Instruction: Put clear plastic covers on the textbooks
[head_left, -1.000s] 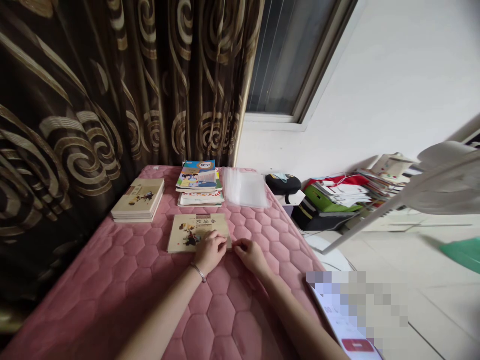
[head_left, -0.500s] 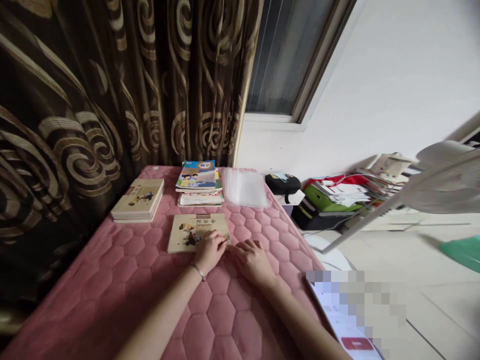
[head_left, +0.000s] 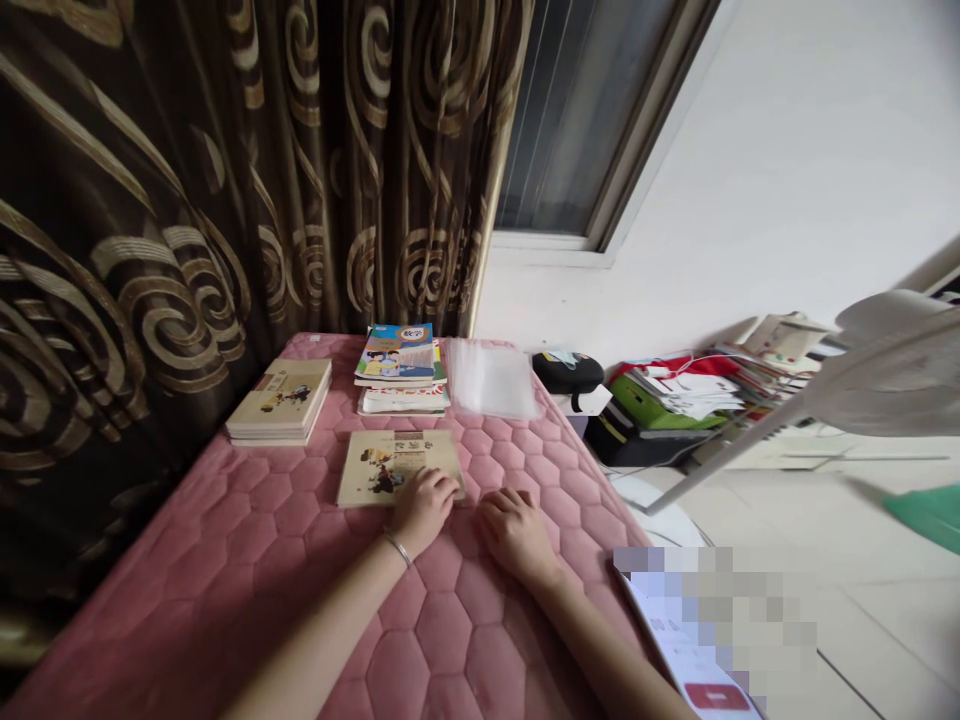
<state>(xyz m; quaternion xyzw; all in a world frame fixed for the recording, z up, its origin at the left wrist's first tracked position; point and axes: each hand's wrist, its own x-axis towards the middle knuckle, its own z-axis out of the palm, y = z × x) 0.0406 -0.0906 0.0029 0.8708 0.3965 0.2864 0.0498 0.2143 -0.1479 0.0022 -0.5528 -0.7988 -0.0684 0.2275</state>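
A thin beige book point(head_left: 379, 470) with a small illustration and dark title characters lies flat on the pink quilted mattress point(head_left: 352, 600). My left hand point(head_left: 425, 505), with a bracelet at the wrist, rests over its lower right corner, fingers bent together at the edge. How firmly they grip is hidden. Just to the right of the book, my right hand point(head_left: 517, 530) lies on the mattress with its fingers curled in. Nothing shows in it, and a small gap separates it from the book.
A stack of similar beige books point(head_left: 281, 402) lies at the left. Behind the single book are a pile of colourful textbooks point(head_left: 397, 358) and clear plastic sleeves point(head_left: 499, 382). A phone-like screen point(head_left: 679, 640) lies at the right edge, near a white fan point(head_left: 885, 360).
My right hand has drawn away from the book's corner toward the right, and its fingers have curled in. My left hand stays at the book's corner.
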